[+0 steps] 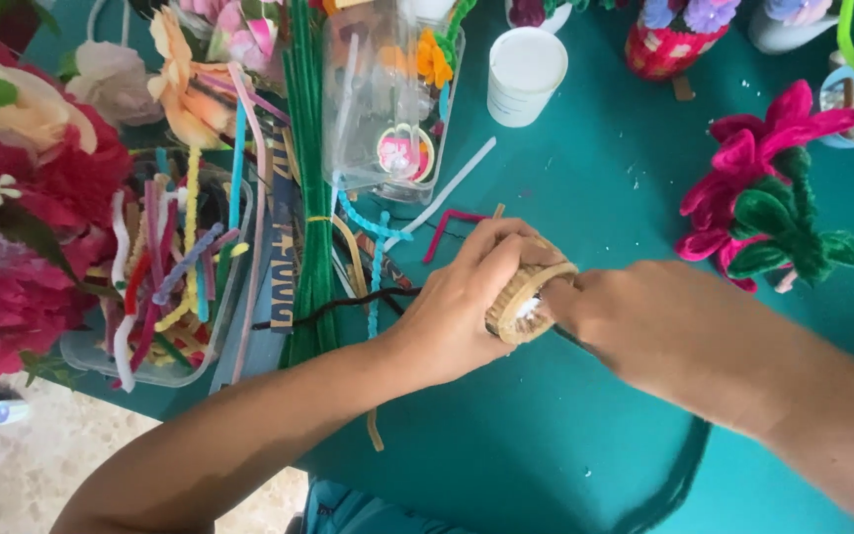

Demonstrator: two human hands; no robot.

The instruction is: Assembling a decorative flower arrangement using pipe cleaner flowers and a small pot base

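Left hand wrapped around a small tan round basket above the green table, tilted so that the open side faces the other hand — probably for easy access inside; right hand touching the basket mouth, fingertips pinched together at something white there, too small to tell what; dark wire running from the basket toward the left. Clear plastic tray at the left, full of fuzzy craft wires in many colours; tall clear box with more wires and small paper flowers; white cup behind, contents not visible; pink fuzzy flower lying at the right.
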